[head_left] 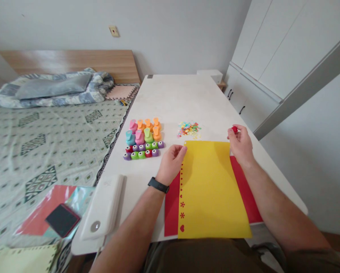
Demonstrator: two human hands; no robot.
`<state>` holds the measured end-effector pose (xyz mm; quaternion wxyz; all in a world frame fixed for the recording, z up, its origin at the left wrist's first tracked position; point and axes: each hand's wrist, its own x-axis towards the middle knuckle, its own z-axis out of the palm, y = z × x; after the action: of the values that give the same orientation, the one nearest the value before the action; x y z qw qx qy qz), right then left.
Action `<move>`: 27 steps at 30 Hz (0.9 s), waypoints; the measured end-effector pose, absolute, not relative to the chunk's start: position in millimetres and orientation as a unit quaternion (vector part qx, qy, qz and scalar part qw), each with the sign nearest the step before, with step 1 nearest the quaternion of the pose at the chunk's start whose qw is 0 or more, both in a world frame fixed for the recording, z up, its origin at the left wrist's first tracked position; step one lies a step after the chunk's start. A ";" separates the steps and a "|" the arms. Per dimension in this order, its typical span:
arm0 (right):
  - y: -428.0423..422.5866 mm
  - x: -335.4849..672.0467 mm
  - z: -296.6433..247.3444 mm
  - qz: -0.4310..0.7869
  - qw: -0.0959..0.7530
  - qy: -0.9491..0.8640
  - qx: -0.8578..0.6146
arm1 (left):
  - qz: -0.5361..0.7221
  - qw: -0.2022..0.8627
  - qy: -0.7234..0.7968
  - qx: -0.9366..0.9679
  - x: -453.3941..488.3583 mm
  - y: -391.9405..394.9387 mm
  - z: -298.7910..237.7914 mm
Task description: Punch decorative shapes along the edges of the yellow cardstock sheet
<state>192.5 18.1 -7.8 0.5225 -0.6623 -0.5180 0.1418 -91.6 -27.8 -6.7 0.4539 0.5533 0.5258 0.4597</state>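
Note:
A yellow paper sheet point(212, 189) lies on a red sheet point(171, 204) at the near edge of the white table point(175, 98). Small shapes are punched along the yellow sheet's left edge. My left hand point(171, 163) pinches the top left corner of the yellow sheet, fingers curled. My right hand point(240, 143) is closed on a small red punch point(234, 129) just beyond the sheet's top right corner. Rows of coloured craft punches point(144, 139) stand to the left of my left hand. A small heap of punched confetti point(188, 129) lies beyond the yellow sheet.
A white oblong device point(103, 208) lies at the table's near left corner. A bed point(45, 140) with rolled bedding runs along the left, with paper sheets and a black pad point(62, 220) on it. White cabinets point(258, 76) stand at the right.

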 end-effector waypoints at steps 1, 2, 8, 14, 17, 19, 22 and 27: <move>17.8 191.8 -5.8 0.127 0.526 -0.526 -0.656 | 0.448 0.443 0.535 0.562 -91.4 -28.0 -7.6; 17.2 189.7 -3.4 0.120 0.529 -0.537 -0.646 | 0.437 0.434 0.544 0.570 -91.3 -28.2 -8.6; 5.3 147.9 22.2 0.231 0.476 -0.632 -0.567 | 0.403 0.422 0.564 0.584 -92.1 -29.4 -13.6; -3.8 82.1 72.0 0.274 0.315 -0.787 -0.454 | 0.385 0.407 0.558 0.611 -90.3 -33.0 -10.6; 5.0 52.6 82.4 0.265 0.264 -0.819 -0.435 | 0.376 0.371 0.565 0.634 -89.7 -34.1 -7.8; 13.4 36.1 80.9 0.265 0.237 -0.827 -0.436 | 0.365 0.343 0.572 0.650 -89.5 -34.3 -6.5; 24.2 16.0 73.7 0.243 0.203 -0.838 -0.445 | 0.346 0.317 0.582 0.664 -89.1 -34.5 -6.0; 36.7 -9.9 67.1 0.172 0.091 -0.872 -0.449 | 0.317 0.293 0.601 0.673 -87.4 -35.1 -7.9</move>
<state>-9.9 36.7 67.1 0.0908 -0.4494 -0.8718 0.1722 -87.4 -35.1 -7.9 0.2927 0.6727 0.6011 0.3169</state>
